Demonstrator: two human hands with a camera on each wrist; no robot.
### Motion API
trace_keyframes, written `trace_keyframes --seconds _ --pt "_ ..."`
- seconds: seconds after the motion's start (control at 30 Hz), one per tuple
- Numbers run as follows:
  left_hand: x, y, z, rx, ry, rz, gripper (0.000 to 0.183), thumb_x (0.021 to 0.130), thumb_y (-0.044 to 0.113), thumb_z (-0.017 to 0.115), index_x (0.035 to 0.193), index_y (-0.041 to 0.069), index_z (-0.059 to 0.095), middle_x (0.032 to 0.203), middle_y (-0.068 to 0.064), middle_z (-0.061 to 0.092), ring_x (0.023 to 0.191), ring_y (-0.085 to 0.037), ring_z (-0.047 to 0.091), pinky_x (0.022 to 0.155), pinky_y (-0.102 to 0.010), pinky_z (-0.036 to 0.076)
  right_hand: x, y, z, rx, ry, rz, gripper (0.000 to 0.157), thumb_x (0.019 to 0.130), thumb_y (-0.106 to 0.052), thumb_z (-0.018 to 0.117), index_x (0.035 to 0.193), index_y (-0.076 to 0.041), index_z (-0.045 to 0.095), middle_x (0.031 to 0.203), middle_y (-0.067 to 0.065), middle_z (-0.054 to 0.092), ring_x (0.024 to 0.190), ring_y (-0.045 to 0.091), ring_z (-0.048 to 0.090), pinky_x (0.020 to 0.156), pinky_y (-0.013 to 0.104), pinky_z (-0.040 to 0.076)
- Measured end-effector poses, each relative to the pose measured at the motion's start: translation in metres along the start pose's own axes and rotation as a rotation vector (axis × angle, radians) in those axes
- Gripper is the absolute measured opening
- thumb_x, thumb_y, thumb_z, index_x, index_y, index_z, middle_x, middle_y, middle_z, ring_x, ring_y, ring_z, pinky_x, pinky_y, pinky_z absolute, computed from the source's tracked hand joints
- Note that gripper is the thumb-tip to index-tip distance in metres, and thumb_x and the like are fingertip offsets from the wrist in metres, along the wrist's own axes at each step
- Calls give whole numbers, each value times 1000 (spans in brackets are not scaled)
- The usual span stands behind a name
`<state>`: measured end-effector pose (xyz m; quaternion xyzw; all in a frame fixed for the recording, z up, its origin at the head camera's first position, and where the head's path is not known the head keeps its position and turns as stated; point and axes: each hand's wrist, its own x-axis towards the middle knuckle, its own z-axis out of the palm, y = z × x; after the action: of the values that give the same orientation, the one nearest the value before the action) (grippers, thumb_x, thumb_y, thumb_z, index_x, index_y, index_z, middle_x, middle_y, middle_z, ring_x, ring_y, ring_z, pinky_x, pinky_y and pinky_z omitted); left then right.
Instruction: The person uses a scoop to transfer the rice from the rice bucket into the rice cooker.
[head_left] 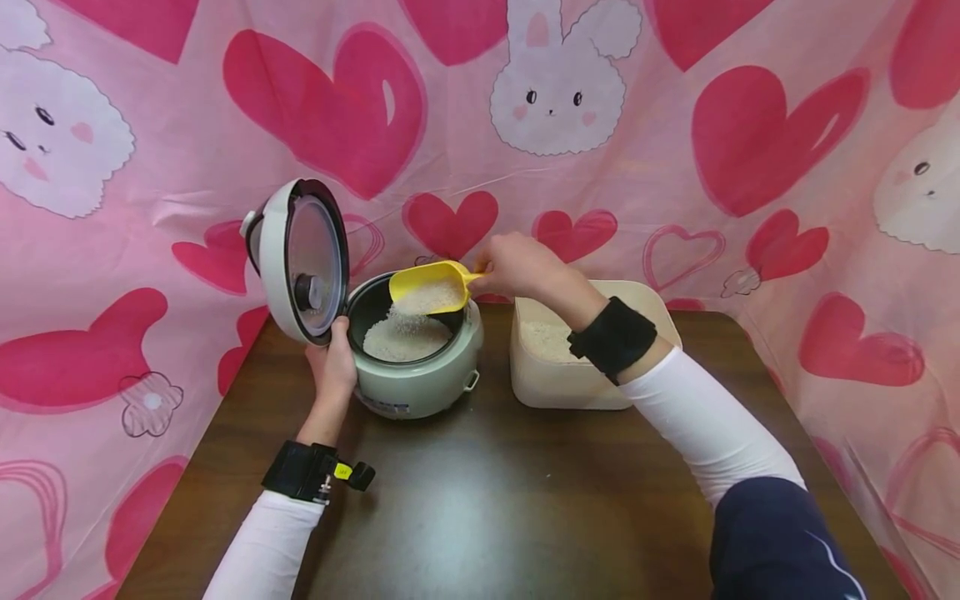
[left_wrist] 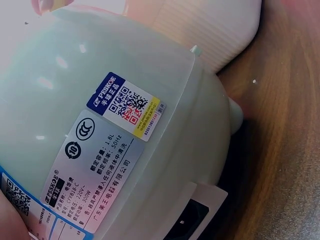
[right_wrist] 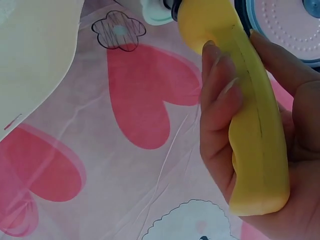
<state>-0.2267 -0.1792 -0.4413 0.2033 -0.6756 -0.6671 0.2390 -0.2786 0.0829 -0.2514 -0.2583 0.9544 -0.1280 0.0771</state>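
A pale green rice cooker point(head_left: 420, 387) stands on the table with its lid point(head_left: 311, 262) raised to the left. White rice point(head_left: 405, 337) lies in its dark inner pot. My right hand point(head_left: 521, 271) grips the handle of a yellow scoop point(head_left: 427, 283), tilted over the pot, and grains fall from it. The right wrist view shows fingers and thumb wrapped round the scoop's yellow handle point(right_wrist: 260, 130). My left hand point(head_left: 332, 362) touches the cooker's left side, thumb upward by the lid; its other fingers are mostly hidden. Labels point(left_wrist: 95, 170) on the cooker's side fill the left wrist view.
Right of the cooker, a cream bin point(head_left: 566, 387) holds more rice, partly covered by my right forearm. Both stand near the back of the dark wooden table point(head_left: 465, 500). A pink cloth with hearts and rabbits point(head_left: 450, 167) hangs behind and at the sides.
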Motion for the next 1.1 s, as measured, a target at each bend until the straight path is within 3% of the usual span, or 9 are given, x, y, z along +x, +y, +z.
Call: trace_keyframes --seconds 0.37,0.7,1.1 --pt "-1 2 0 -7 -7 4 47 99 34 56 130 -1 63 129 -14 64 115 -14 53 108 -28 38 1 -1 5 -46 25 28 25 91 -33 79 98 -8 78 77 4 63 79 24 56 70 34 48" --pt "-1 1 1 -7 -6 -7 48 99 36 56 129 -1 63 129 -14 64 115 -14 53 108 -29 38 1 -1 6 -39 23 26 28 92 -30 78 109 -8 73 95 7 70 88 27 59 81 38 52" --pt "-2 3 1 2 -3 -13 47 98 34 57 127 -2 64 127 -15 65 117 -19 55 109 -31 38 -2 5 9 -5 22 21 32 89 -26 81 109 -6 65 95 9 67 88 28 59 82 39 53"
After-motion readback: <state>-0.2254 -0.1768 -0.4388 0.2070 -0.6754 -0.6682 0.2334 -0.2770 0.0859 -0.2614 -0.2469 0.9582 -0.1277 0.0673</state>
